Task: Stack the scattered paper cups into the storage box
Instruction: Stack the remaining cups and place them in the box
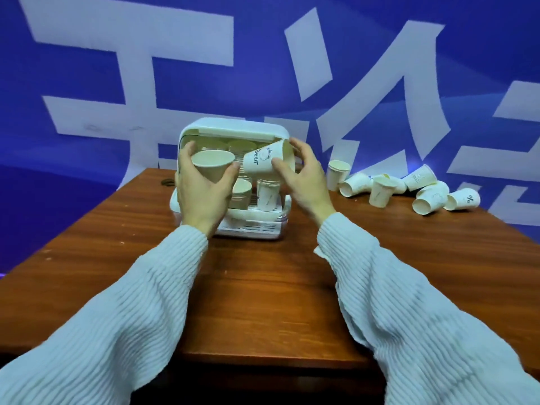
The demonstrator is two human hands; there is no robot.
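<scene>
A white storage box (233, 127) with its front lid raised stands at the middle of the wooden table (263, 287). Several paper cups (267, 194) stand inside it. My left hand (201, 194) grips one paper cup (212, 168), its open mouth turned towards me, in front of the box opening. My right hand (304, 182) grips a second printed cup (264, 160) lying on its side, its base pointing at the left cup. The two cups are close together, almost touching.
Several loose paper cups (380, 191) lie and stand scattered at the table's far right. A blue backdrop with large white characters (131, 54) hangs behind the table. The near table edge (263, 363) runs between my sleeves.
</scene>
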